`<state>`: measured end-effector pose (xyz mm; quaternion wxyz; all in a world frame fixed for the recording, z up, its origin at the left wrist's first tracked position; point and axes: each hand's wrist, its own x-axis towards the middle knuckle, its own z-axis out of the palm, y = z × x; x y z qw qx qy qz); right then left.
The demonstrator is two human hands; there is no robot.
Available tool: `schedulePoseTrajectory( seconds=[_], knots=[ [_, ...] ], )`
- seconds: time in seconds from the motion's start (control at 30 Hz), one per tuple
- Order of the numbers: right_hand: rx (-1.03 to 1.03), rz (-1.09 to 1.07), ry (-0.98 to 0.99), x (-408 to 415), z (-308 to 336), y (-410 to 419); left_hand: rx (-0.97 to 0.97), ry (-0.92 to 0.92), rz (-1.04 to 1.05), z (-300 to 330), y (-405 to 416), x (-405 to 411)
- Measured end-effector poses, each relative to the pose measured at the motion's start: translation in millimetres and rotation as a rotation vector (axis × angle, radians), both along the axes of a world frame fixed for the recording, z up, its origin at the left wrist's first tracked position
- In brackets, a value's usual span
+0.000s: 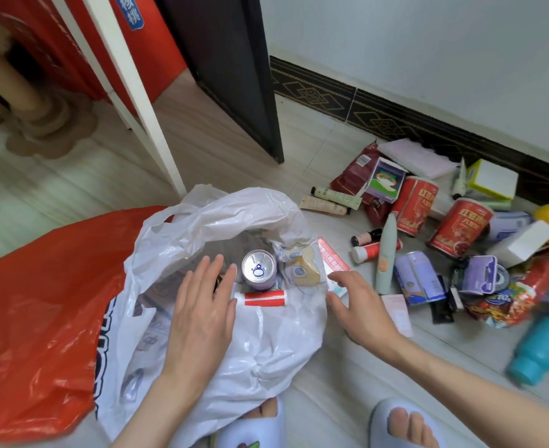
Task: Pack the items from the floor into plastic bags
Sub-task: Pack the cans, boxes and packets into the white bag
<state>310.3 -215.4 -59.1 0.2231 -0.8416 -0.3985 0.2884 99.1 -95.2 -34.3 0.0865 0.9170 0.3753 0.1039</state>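
**Ana:** Pale floor tiles (347,392), a dark patterned skirting along the white wall, and everything dumped in one heap by that wall. Why so spread out?

**Ben:** Probably so each piece can be seen and picked singly. The heap of items (454,253) sits to the person's right, well apart from the door, with 2 red tins (457,229) upright near the back and a teal bottle (538,350) lying on its side at the near edge.

**Ana:** And the bags?

**Ben:** The white plastic bag (266,344) lies right in front of the feet, mouth spread wide, so things drop in without fuss. A silver-topped can (258,270) stands upright inside it, and a red-and-white tube (265,299) lies flat just beside the can. The orange bag (40,318) waits on the left, partly under the white one.

**Ana:** What are the hands doing?

**Ben:** The left hand (202,312) hovers flat over the bag's mouth, fingers (211,270) straight and holding nothing; I judge it is steadying or settling the contents. The right hand (360,308) is spread too, empty, at the bag's right edge beside a pink-and-white box (333,258).

**Ana:** So most of the packing is left?

**Ben:** I'd say so; the heap is large.
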Motion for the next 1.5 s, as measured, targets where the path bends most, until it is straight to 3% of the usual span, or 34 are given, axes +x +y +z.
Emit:
schedulePoseTrajectory(
  seconds=[0.13,0.27,0.43,0.63,0.8,0.97,1.27,1.4,1.5],
  knots=[
    [-0.145,-0.103,-0.069,33.4,-9.6,-42.8,-0.098,-0.033,-0.168,-0.8,-24.5,39.4],
    [-0.264,-0.255,-0.099,47.2,-29.4,-85.3,-0.19,0.067,-0.38,-23.7,-43.4,89.7],
    [-0.238,-0.403,-0.043,42.9,-53.2,-102.5,-0.165,0.301,-0.525,-52.8,-35.1,159.0],
    [-0.259,-0.3,-0.01,43.4,-63.4,-101.6,-0.12,0.657,-0.766,-72.3,-19.5,188.9],
    [-0.213,-0.4,0.024,48.2,-65.7,-97.9,-0.067,0.48,-0.862,-85.2,-15.1,190.3],
    [-0.03,-0.495,0.057,42.2,-47.3,-105.3,-0.079,0.209,-0.872,-70.0,-17.7,198.1],
    [0.252,-0.439,0.04,39.9,5.6,-72.5,-0.151,-0.232,-0.561,32.5,-6.9,156.9],
    [0.27,-0.335,0.053,25.1,16.7,-46.0,-0.183,-0.206,-0.488,59.0,-2.0,109.0],
    [0.26,-0.237,0.072,12.9,20.2,-23.6,-0.129,-0.085,-0.419,55.4,15.9,77.5]
  ],
)
